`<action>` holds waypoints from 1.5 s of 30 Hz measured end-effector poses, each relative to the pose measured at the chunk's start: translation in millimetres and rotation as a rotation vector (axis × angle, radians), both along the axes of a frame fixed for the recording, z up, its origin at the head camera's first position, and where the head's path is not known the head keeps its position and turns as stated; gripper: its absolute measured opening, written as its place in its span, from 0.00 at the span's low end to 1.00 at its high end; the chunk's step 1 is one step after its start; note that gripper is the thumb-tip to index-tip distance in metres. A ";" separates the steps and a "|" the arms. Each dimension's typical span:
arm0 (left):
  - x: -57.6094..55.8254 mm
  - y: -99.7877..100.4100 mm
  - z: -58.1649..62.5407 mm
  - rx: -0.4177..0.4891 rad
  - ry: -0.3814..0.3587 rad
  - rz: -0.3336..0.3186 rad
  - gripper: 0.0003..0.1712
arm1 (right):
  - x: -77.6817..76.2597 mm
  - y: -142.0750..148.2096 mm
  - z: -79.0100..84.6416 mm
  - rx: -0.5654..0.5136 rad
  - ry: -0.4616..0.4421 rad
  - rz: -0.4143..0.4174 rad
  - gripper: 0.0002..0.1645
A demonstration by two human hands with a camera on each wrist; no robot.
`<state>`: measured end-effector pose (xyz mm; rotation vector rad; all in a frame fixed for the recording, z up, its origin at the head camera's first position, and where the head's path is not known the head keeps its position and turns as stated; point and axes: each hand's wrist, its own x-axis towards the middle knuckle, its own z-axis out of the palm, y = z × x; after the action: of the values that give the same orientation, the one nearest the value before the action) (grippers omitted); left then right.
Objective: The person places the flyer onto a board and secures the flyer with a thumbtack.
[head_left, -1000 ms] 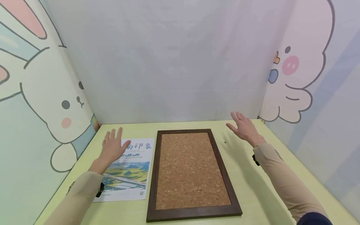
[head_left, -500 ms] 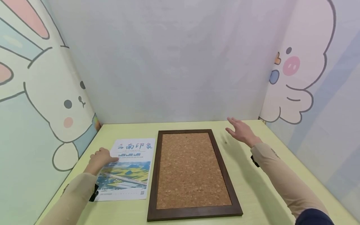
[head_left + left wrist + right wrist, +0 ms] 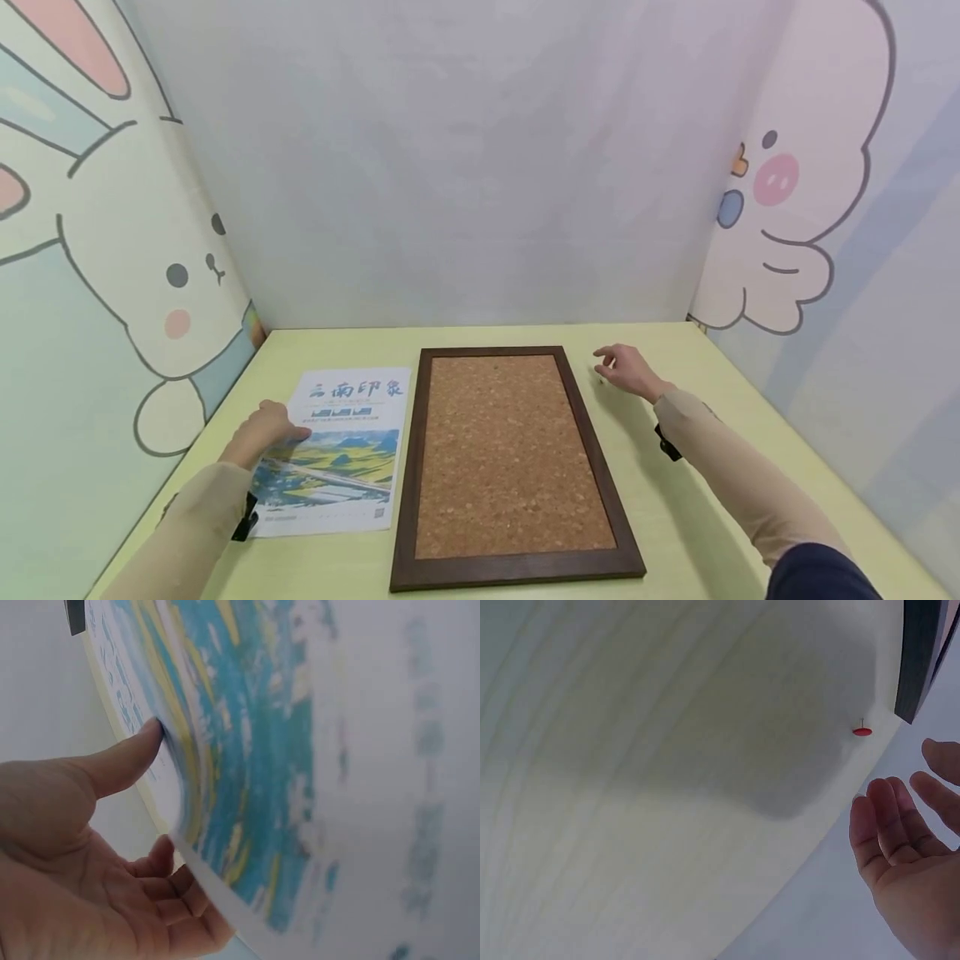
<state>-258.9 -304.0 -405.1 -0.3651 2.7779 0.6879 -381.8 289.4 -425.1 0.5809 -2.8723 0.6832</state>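
A printed poster [image 3: 345, 467] with blue brush lettering and a yellow-green landscape lies left of a cork board [image 3: 513, 458] in a dark wooden frame. My left hand [image 3: 260, 431] pinches the poster's left edge, thumb on the printed face and fingers at the underside. In the left wrist view the paper bows up at that grip. Beyond the board's right side, my right hand [image 3: 628, 372] reaches low with thumb and forefinger bent loosely and nothing between them. Close by its fingertips a red thumbtack [image 3: 862, 732] sits on the table, pin pointing up.
The pale yellow-green table [image 3: 675, 525] meets a plain light curtain [image 3: 480, 208] at the back. Side panels carry a cartoon rabbit [image 3: 127, 250] on the left and a white cartoon figure [image 3: 802, 192] on the right.
My left hand has come down from above the poster to its left edge and taken hold of it. The right hand has lowered toward the thumbtack, its fingers bending.
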 end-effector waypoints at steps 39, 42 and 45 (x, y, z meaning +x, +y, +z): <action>-3.7 -17.7 -2.6 0.280 0.372 0.194 0.22 | -4.0 12.2 -16.8 -0.128 -0.180 -0.001 0.09; -3.9 -15.0 2.7 0.319 0.368 0.226 0.24 | -4.8 13.0 -18.0 -0.130 -0.186 -0.004 0.09; -4.1 -11.9 7.8 0.358 0.366 0.242 0.25 | -4.8 13.4 -18.3 -0.127 -0.187 -0.001 0.09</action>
<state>-263.0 -315.9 -397.3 -0.5511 2.8780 1.4121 -386.6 302.7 -443.4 0.5235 -2.9676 0.9595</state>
